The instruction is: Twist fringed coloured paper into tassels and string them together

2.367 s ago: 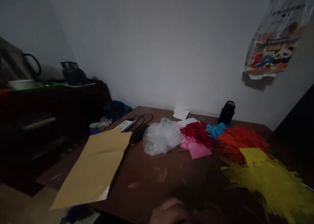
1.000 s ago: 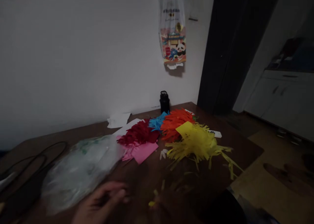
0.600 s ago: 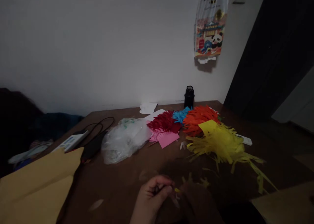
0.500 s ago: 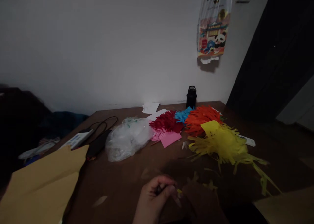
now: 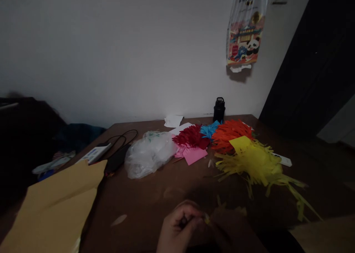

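At the bottom centre, my left hand (image 5: pixel 181 225) is closed, its thumb and forefinger pinched together. A small yellow piece (image 5: pixel 206 218) shows at its fingertips, between the two hands. My right hand (image 5: pixel 231 227) lies in deep shadow just beside it, its fingers too dark to make out. Yellow strips (image 5: pixel 222 205) stick out behind the right hand. Farther back sits a bundle of fringed yellow paper (image 5: pixel 256 164), with orange (image 5: pixel 231 134), blue (image 5: pixel 209 130) and dark red (image 5: pixel 191 136) fringed bundles beyond it.
A crumpled clear plastic bag (image 5: pixel 149 155) lies left of pink paper (image 5: pixel 195 155). Brown paper (image 5: pixel 61 197) covers the left edge of the table (image 5: pixel 144 205). A black bottle (image 5: pixel 219 110) stands near the wall, below a hanging panda-print pack (image 5: pixel 245 34).
The view has shifted slightly, so the things on the table appear farther right. Both hands remain close together around the small yellow piece.
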`<state>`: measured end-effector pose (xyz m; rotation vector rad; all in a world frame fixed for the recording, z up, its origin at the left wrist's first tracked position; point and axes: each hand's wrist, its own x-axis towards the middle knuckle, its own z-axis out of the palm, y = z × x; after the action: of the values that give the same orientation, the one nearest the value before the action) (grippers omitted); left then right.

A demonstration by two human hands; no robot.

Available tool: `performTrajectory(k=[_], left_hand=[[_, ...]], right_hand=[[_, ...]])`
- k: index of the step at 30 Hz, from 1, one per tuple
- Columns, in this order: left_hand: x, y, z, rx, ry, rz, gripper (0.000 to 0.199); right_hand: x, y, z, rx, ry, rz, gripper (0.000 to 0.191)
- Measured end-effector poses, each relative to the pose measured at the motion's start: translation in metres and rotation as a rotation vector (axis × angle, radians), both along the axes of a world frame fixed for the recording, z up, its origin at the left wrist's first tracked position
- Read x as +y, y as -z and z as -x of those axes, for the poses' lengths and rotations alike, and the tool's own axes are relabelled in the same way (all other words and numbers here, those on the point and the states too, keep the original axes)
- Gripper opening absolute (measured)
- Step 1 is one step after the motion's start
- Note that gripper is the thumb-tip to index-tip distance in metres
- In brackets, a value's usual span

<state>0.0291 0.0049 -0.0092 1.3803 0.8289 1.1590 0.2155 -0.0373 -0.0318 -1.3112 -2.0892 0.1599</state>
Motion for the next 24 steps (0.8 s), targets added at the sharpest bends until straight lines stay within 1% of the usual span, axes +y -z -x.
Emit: performTrajectory(k=[3,7,12,16,18,22,24], left_hand=[[-0.001,0.0,0.0,-0.006,0.005,0.007,0.009],[-0.002,0.003,0.0,-0.005,0.023,0.036,0.011],[-0.006,0.004,0.0,0.019,-0.021,0.054,0.008],[-0.007,0.003,0.0,0.029,0.01,0.028,0.008],[-0.007,0.003,0.001,0.021,0.009,0.03,0.01],[-0.006,0.004,0.002,0.06,-0.018,0.023,0.012],[-0.006,0.004,0.002,0.079,-0.034,0.007,0.011]], right_hand=[[0.001,-0.001,0.0,-0.008,-0.011,-0.007,0.033],[0.002,0.002,-0.001,-0.014,-0.042,-0.015,0.032],[-0.001,0.006,0.001,0.005,-0.024,-0.003,0.031],[-0.001,0.009,0.005,0.034,0.016,0.021,0.031],[0.0,0.01,0.006,0.05,0.015,0.029,0.031],[0.002,0.006,0.007,0.085,-0.009,0.056,0.026],[0.003,0.002,0.007,0.098,-0.018,0.045,0.024]])
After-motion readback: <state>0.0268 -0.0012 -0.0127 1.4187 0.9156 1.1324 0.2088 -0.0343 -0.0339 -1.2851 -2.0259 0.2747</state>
